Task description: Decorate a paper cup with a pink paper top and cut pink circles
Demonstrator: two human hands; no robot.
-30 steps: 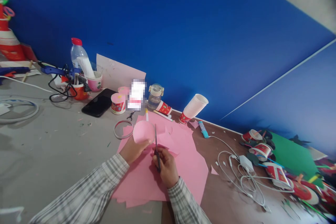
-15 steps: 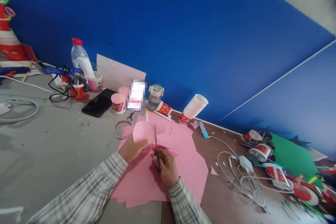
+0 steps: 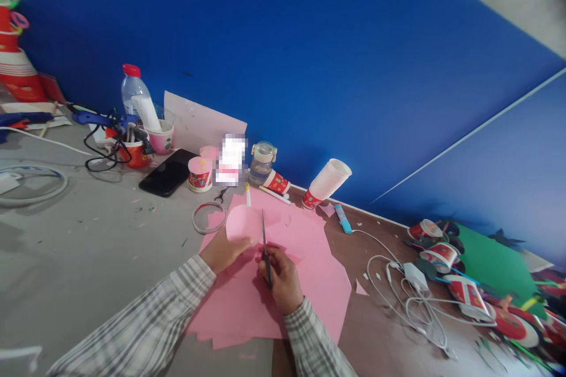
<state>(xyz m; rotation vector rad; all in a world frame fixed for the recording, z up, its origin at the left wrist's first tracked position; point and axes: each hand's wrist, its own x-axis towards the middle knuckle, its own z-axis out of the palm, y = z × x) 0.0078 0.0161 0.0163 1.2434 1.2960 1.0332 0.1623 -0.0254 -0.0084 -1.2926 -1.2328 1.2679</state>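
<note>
My left hand (image 3: 227, 249) is closed on a rounded piece of pink paper (image 3: 243, 225), its thumb lying along the lower edge. In my right hand (image 3: 282, 278) is a pair of scissors (image 3: 268, 265), blades pointing up and away beside the paper's right edge. Whether the blades touch that edge I cannot tell. Beneath both hands lie larger sheets of pink paper (image 3: 313, 288). A round ring of tape (image 3: 209, 217) rests just left of the held piece, and a second small pair of scissors (image 3: 221, 195) sits behind it.
A stack of paper cups (image 3: 327, 182), a glass jar (image 3: 262, 164) and a red cup (image 3: 277, 182) stand toward the blue wall. Left are a black phone (image 3: 168, 172) and a pink-topped cup (image 3: 200, 174). White cables (image 3: 420, 300) and decorated cups (image 3: 466, 296) lie right.
The held pink piece and both hands appear almost unchanged, with a very slight shift to the right across the whole view. The scissors stay at the paper's right edge.
</note>
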